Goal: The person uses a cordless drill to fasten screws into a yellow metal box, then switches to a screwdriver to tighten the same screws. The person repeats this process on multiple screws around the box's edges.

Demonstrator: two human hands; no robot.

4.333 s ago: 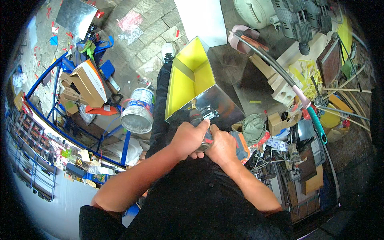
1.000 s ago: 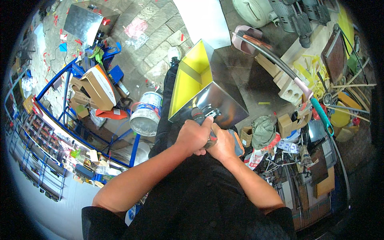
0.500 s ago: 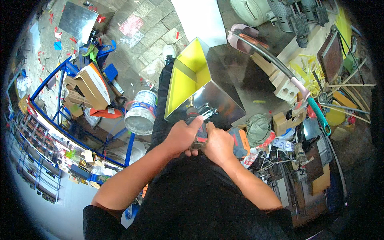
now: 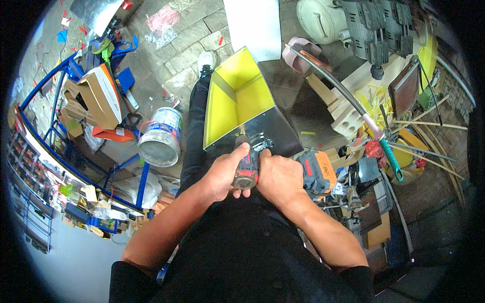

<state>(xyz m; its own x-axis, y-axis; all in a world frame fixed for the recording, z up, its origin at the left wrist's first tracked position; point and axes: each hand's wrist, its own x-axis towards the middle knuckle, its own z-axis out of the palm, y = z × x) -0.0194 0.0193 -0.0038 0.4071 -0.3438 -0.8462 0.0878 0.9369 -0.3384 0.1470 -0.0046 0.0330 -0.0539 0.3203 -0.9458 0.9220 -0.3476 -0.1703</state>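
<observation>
A power drill (image 4: 245, 170), dark with red parts, is held in both my hands. My left hand (image 4: 222, 172) wraps its body, thumb along the top. My right hand (image 4: 281, 178) closes round its handle, and an orange and grey battery (image 4: 319, 171) shows just right of that hand. The drill points away from me, its front end at the near wall of an open metal box (image 4: 275, 123), yellow inside. Whether the bit touches the metal I cannot tell. A small shiny metal fitting (image 4: 261, 142), blurred, lies beside the drill's front, against the box.
Left of my leg stands a white bucket (image 4: 160, 144); beyond it are a blue metal frame (image 4: 143, 184) and a cardboard box (image 4: 101, 98). A white sheet (image 4: 252, 30) lies beyond the metal box. To the right are a green-gripped pole (image 4: 395, 156), bricks and a compressor (image 4: 376, 38).
The view has shifted, with surroundings sliding left. More of the metal box's yellow inside shows, and the drill's battery is now seen farther out right of my right hand. Both hands keep their grip.
</observation>
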